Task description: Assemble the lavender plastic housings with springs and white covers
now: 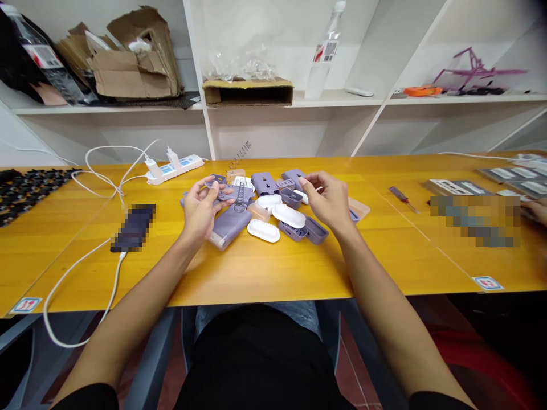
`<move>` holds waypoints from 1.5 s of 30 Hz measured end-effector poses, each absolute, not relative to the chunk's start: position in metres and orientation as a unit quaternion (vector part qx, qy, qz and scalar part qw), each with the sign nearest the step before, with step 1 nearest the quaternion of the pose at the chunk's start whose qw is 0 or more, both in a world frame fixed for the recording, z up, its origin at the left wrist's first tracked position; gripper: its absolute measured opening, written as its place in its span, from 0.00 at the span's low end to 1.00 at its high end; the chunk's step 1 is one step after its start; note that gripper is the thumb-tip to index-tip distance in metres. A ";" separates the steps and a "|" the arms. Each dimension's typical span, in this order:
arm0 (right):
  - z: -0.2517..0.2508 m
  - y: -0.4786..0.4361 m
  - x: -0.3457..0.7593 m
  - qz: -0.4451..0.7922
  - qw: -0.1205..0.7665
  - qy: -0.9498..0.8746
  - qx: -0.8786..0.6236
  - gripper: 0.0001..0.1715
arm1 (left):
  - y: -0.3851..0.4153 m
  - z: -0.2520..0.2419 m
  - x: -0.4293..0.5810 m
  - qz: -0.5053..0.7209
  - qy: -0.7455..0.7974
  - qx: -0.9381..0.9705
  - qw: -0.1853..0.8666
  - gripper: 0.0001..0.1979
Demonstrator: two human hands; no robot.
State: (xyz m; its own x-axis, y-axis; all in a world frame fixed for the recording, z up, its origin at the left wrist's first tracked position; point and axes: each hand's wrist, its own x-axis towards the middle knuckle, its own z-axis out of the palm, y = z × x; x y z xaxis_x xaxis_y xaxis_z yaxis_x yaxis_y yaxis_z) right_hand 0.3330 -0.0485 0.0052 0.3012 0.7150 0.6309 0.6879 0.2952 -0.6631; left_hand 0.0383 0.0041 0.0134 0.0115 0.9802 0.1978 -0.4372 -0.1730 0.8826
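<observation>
Left hand [200, 209] clamped on purple plastic part [221, 195]; right hand [328, 200] pinched together; rounded white lids [289, 215], coil spring [240, 197] between them.

blurred: dark flat thing [133, 228], also a big patch [474, 219] at right | cut off: another person's hand [539, 212], black bits [25, 188] | hidden: purple piece [217, 192] behind left hand [200, 209] fingers | too tiny: if right hand [329, 202] holds anything
</observation>
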 end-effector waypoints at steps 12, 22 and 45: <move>0.008 -0.043 0.389 -0.082 0.479 -0.522 -0.701 0.11 | 0.004 0.016 0.036 0.633 0.308 0.424 0.569 0.12; -0.012 -0.030 0.398 0.039 0.418 -0.605 -0.677 0.09 | 0.003 0.015 0.036 0.625 0.314 0.438 0.565 0.15; -0.017 -0.025 0.385 0.058 0.527 -0.573 -0.625 0.08 | -0.002 0.013 0.040 0.596 0.311 0.469 0.573 0.18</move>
State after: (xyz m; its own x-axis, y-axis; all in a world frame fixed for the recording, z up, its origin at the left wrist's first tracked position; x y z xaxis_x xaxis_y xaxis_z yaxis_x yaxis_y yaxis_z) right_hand 0.3849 -0.0251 -0.0165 0.3367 0.7768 0.5322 0.6554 0.2125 -0.7248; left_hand 0.0403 -0.0025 0.0129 0.0953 0.9747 0.2024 -0.3913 -0.1502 0.9079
